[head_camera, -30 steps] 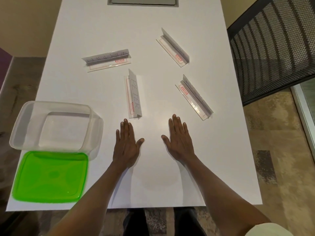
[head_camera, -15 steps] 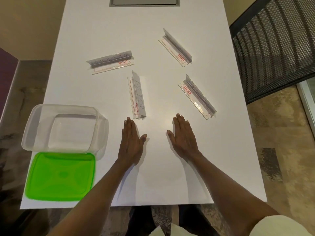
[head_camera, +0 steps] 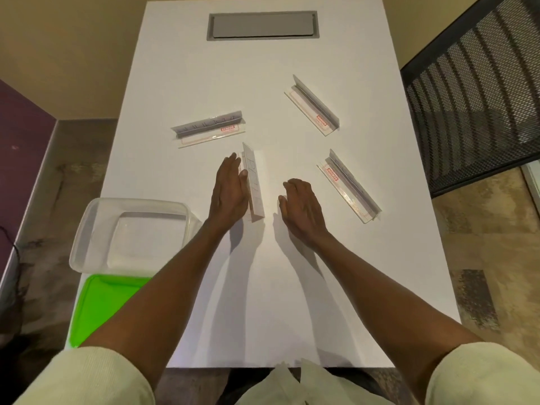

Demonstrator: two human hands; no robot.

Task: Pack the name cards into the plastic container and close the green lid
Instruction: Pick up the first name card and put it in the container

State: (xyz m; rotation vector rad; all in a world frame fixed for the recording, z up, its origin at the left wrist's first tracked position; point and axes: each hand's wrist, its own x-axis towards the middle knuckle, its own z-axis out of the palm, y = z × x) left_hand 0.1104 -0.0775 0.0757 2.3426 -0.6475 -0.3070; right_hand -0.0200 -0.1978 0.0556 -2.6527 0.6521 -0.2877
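Observation:
Several clear name card holders lie on the white table (head_camera: 263, 302). My left hand (head_camera: 229, 190) lies with straight fingers against the left side of the middle name card (head_camera: 254, 185), which stands on edge. My right hand (head_camera: 302, 207) hovers just right of that card, fingers loosely curled, holding nothing. Other name cards lie at the left (head_camera: 209, 129), the far right (head_camera: 314, 108) and the near right (head_camera: 349, 187). The clear plastic container (head_camera: 131, 235) sits at the table's left edge, with the green lid (head_camera: 100, 305) flat in front of it, partly hidden by my left forearm.
A grey cable hatch (head_camera: 262, 25) is set into the far end of the table. A black mesh chair (head_camera: 473, 89) stands off the right side. The table's near edge runs just above my sleeves.
Both hands have lifted off the table and moved forward. My left hand has reached the middle name card's left side; my right hand's fingers have curled. The camera has tilted.

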